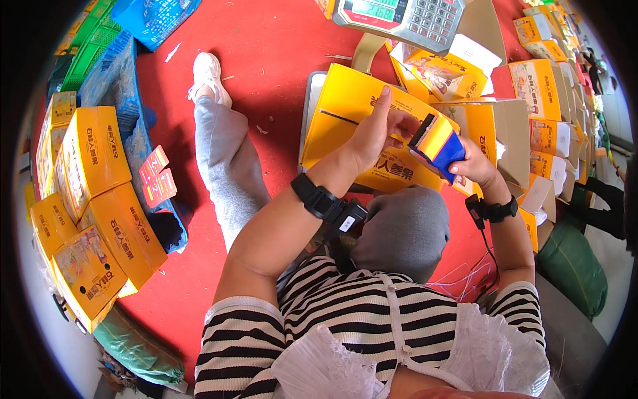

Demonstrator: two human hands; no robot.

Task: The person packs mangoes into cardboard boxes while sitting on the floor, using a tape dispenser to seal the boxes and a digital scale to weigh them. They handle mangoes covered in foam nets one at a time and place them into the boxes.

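My right hand grips a blue and yellow-orange handheld tape dispenser with a dark cutting edge, held above a yellow printed carton. Beside the dispenser's front end is my left hand, its thumb raised and its other fingers curled. No thing shows between those fingers, though their tips are partly hidden near the dispenser. The carton lies on the platform of a weighing scale, with a dark slot across its upper face. Over it stands the scale's display and keypad unit.
Several open yellow cartons crowd the right side. More cartons are stacked at left by a blue crate with red cards on its edge. Green sacks lie at the rim. Red floor covering runs beneath.
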